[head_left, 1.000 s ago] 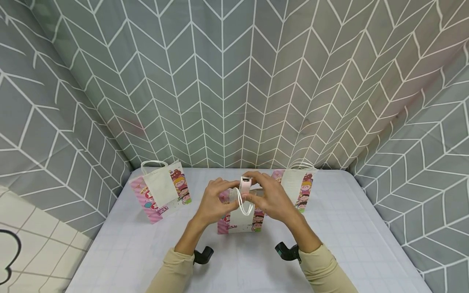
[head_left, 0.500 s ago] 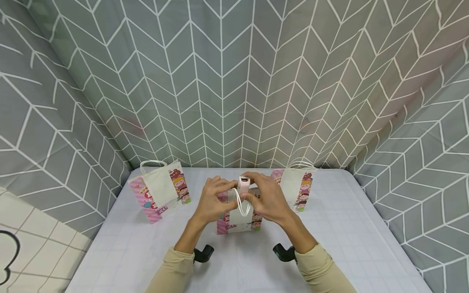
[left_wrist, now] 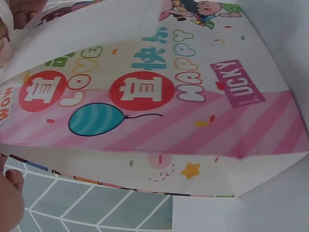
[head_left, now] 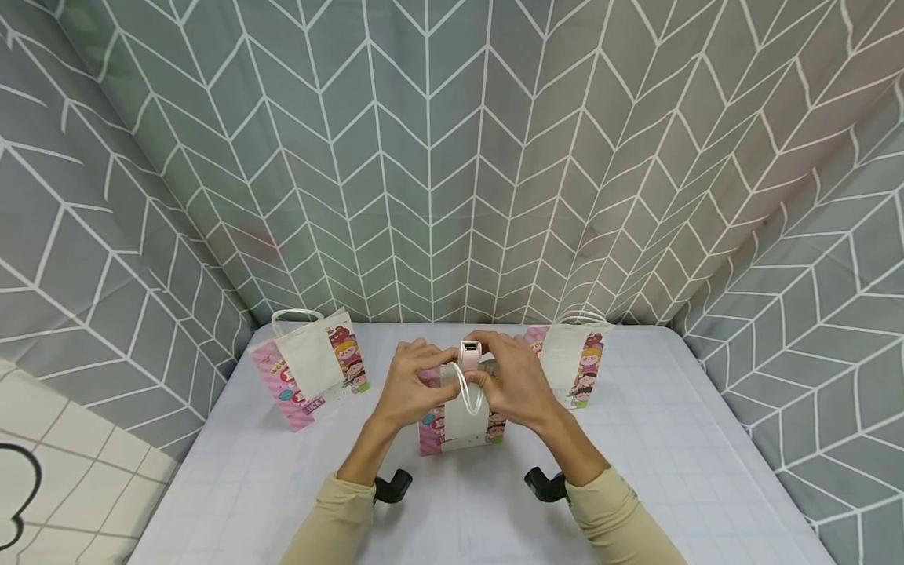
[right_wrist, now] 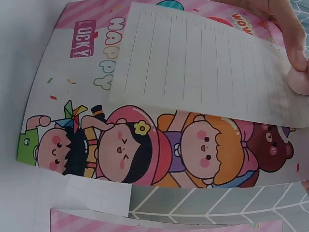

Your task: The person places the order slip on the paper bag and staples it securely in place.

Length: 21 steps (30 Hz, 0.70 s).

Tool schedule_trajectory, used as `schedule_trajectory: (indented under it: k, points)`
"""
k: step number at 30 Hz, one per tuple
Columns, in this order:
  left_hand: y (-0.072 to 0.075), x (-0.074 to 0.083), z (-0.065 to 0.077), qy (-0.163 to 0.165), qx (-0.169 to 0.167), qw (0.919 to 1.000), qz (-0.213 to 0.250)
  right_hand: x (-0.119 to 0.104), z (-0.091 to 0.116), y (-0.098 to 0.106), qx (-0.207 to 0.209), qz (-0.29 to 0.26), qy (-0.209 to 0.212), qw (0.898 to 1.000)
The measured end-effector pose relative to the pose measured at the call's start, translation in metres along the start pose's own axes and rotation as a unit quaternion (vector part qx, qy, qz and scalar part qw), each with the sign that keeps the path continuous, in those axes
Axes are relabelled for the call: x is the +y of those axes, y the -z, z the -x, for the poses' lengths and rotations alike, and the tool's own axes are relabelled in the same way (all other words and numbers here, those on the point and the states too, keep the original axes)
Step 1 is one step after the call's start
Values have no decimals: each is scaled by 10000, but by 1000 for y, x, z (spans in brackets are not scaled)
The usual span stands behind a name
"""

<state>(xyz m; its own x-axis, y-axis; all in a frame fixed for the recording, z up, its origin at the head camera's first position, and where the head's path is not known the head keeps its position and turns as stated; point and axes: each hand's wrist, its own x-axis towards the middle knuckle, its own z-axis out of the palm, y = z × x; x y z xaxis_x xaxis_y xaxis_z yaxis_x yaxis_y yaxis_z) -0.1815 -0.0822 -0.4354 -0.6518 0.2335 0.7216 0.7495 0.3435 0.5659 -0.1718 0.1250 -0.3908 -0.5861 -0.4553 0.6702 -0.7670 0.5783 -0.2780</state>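
A pink cartoon paper bag (head_left: 432, 431) stands upright at the table's middle, a lined white sheet (right_wrist: 193, 63) lying over its printed front. My left hand (head_left: 412, 388) pinches the bag's top edge, fingers above and thumb in front. From the other side my right hand (head_left: 519, 384) grips a small pink stapler (head_left: 469, 357) at that same edge, its dark-slotted end facing up. White rope handles (head_left: 472, 399) droop over the front between both hands. In the left wrist view the bag's side (left_wrist: 193, 121) fills most of the picture, and the stapler's lower part is hidden.
Behind to the left stands a matching bag (head_left: 282, 384) with a white sheet on its front. Another such bag (head_left: 589, 365) is at the back right. Grey patterned curtains (head_left: 452, 196) enclose the white table (head_left: 233, 486). Black wrist mounts (head_left: 392, 488) hang below the forearms.
Both hands stay at the bag's top edge. The right hand and stapler have shifted very slightly left, and the bag's base has tilted a little.
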Motion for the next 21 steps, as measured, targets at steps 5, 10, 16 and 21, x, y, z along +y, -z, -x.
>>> schedule_trajectory:
  k: [5, 10, 16, 21]
  points:
    - [0, 1, 1, 183, -133, 9997, 15, -1, 0, 3, -155, -78, -128, 9998]
    - [1, 2, 1, 213, -195, 9996, 25, -2, -1, 4, -215, -116, -201, 9995]
    - [2, 0, 4, 229, -289, 9993, -27, -5, 0, 9, -429, -201, -388, 9981]
    - [3, -1, 6, 250, -388, 9989, 100, -8, 1, 13, -592, -445, -667, 9950]
